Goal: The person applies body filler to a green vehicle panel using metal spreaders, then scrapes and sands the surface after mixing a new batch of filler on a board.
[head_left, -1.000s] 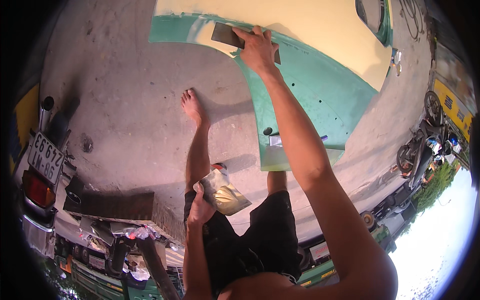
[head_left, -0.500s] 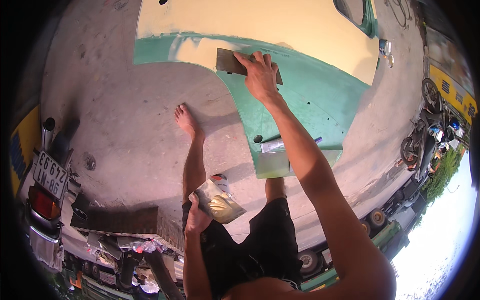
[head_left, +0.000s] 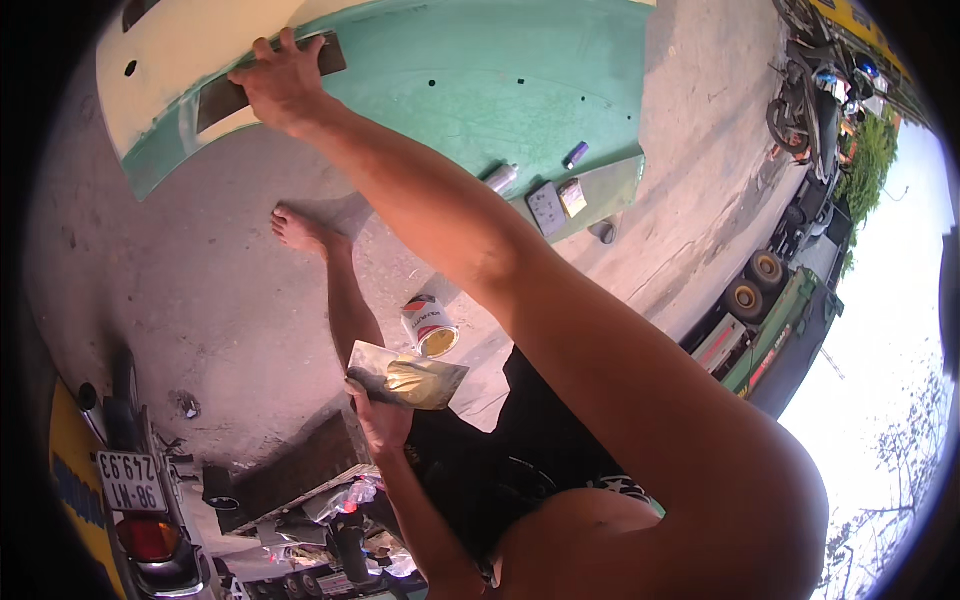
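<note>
My right hand (head_left: 285,88) reaches far left and grips a wide, flat putty spreader (head_left: 222,104). Its blade lies against the lower band of a large cream and green vehicle body panel (head_left: 480,55), above the curved cutout. Low in the middle, my left hand (head_left: 382,422) holds a thin, flat mixing plate (head_left: 368,368) level over my lap. A mound of yellow putty (head_left: 420,381) sits on that plate. Just beyond it, an open tin (head_left: 430,322) with yellowish contents stands on the ground. My right hand partly hides the spreader's middle.
A tube (head_left: 502,178), a purple cylinder (head_left: 576,154) and a dark block (head_left: 546,207) lie at the panel's near edge. A motorcycle (head_left: 150,540) stands lower left, another (head_left: 815,110) upper right. A green truck (head_left: 765,340) is at right; a brown box-like object (head_left: 300,465) lies low left.
My right hand has slid the spreader left along the panel's lower band. The view has swung, so the panel sits further up and left. My left hand still holds the plate.
</note>
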`<state>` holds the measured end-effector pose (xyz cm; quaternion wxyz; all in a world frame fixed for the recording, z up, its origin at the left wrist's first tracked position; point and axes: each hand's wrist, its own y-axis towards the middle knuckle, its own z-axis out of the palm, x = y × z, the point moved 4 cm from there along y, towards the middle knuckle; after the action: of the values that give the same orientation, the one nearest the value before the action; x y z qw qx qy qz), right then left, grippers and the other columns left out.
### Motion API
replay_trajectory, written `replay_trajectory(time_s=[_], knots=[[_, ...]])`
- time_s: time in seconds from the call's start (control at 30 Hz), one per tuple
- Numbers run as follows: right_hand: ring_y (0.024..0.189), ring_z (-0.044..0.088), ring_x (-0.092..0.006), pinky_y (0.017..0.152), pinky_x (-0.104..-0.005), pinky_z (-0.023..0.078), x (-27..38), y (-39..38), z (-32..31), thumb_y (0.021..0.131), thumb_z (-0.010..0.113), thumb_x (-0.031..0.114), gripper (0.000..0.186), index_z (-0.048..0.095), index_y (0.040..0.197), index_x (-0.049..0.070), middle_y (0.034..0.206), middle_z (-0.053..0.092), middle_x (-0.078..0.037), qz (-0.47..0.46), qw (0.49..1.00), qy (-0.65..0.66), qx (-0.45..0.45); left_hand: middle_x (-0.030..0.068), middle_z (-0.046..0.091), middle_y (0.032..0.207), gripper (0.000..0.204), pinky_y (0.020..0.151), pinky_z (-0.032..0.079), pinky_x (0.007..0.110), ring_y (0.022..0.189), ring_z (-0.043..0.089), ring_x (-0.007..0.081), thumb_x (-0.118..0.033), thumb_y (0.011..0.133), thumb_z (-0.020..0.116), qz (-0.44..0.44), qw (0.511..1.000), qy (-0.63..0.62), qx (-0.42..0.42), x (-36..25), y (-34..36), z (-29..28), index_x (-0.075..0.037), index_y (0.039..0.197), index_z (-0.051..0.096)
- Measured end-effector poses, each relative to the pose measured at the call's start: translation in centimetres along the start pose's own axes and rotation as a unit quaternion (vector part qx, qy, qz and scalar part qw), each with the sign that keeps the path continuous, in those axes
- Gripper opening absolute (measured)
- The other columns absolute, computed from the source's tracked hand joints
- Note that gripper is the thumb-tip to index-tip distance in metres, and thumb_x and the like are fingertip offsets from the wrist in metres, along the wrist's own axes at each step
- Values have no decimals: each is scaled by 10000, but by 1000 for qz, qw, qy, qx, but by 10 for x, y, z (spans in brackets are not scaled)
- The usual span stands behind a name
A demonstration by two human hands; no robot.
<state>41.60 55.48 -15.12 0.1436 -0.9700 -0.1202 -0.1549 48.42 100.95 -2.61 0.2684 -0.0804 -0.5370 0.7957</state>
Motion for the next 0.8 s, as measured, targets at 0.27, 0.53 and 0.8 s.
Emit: replay_trajectory(time_s=[0.27, 0.53, 0.8], knots=[[1223, 419, -389, 977, -744, 294, 46, -85, 13, 841, 655, 324, 277, 746, 1079, 217, 1228, 555, -83, 16, 985, 3, 172, 31, 389, 1484, 784, 1112, 326, 465, 1345, 377, 248, -686, 899, 482, 7, 993, 57, -107, -7, 0, 9, -179, 1480, 339], [1173, 436, -388, 921, -686, 372, 53, -193, -24, 807, 677, 279, 243, 748, 1028, 206, 1206, 526, -153, 78, 928, 336, 142, 27, 359, 1524, 755, 1135, 299, 439, 1387, 334, 232, -655, 930, 455, 8, 988, 110, -104, 5, 6, 22, -185, 1506, 326], [1215, 415, -389, 938, -613, 407, -41, -228, -33, 792, 655, 157, 372, 722, 1123, 314, 1244, 484, -146, 136, 771, 600, 164, 16, 437, 1464, 710, 1094, 366, 428, 1331, 421, 211, -608, 924, 523, 9, 970, 206, -127, 49, 33, 33, -176, 1471, 388]])
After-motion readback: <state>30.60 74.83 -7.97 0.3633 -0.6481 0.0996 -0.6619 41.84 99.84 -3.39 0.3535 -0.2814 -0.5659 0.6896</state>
